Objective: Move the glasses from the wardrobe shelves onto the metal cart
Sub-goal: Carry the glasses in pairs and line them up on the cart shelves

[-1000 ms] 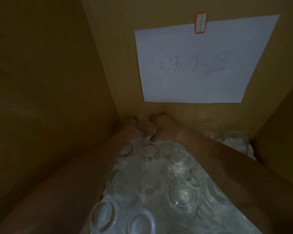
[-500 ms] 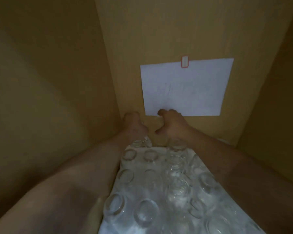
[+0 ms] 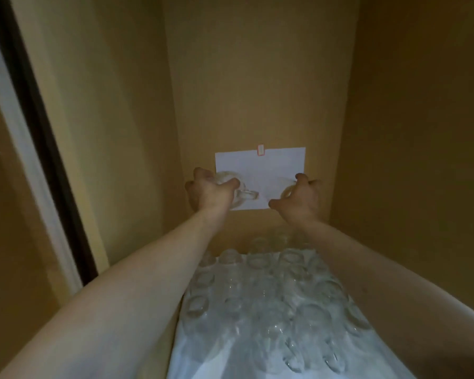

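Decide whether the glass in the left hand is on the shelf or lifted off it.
Lifted off. The left hand grips a glass mug raised before the white paper sheet, above the glasses on the shelf.

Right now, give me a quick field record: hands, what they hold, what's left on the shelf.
left hand: grips a glass mug, lifted clear of the shelf
right hand: grips a second glass, also lifted
shelf stock: many glasses upside down on a white liner
back wall: paper sheet taped behind the hands
cart: not in view
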Motion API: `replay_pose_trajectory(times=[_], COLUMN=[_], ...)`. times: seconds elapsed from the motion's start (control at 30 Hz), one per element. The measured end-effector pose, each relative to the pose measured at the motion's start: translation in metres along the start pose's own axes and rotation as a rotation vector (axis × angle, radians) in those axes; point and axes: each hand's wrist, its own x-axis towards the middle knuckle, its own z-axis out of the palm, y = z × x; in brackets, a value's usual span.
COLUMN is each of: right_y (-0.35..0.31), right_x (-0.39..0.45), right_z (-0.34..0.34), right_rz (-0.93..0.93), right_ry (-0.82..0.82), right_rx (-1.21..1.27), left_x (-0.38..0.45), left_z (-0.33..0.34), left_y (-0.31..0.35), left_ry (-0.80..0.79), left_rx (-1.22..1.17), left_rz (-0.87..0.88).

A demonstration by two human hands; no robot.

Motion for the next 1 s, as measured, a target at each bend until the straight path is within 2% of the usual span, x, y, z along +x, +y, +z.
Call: replay_pose_trajectory(times=[0.1, 0.23, 0.37, 0.47, 0.73, 1.0], right_y=[-0.002, -0.001, 0.000, 0.005, 0.017, 0.078], right_x=[-0.036, -0.085, -0.136, -0.172, -0.241, -0.279], right_z=[-0.028, -0.060, -0.084, -0.100, -0.143, -0.214], right_rz=[0.068, 0.092, 0.092, 0.065, 0.056, 0.089], right_ry=[0.051, 0.143, 0.231, 0.313, 0.474, 0.622], right_rx=[0.098, 0.212, 0.288, 0.277, 0.292, 0.263], left_x=[-0.027, -0.067, -0.114, -0.145, -0.220, -0.313], left_z=[-0.019, -0.043, -0.072, -0.092, -0.095, -0.029], left_y=[0.007, 0.008, 0.011, 0.010, 0.005, 0.015], left_ry=[-0.060, -0.252, -0.539, -0.619, -0.753, -1.002], left_rx=[-0.295, -0.689, -0.919, -1.095, -1.204, -1.120], left_rz=[-0.108, -0.344, -0.491, -0.604, -0.697, -0.730])
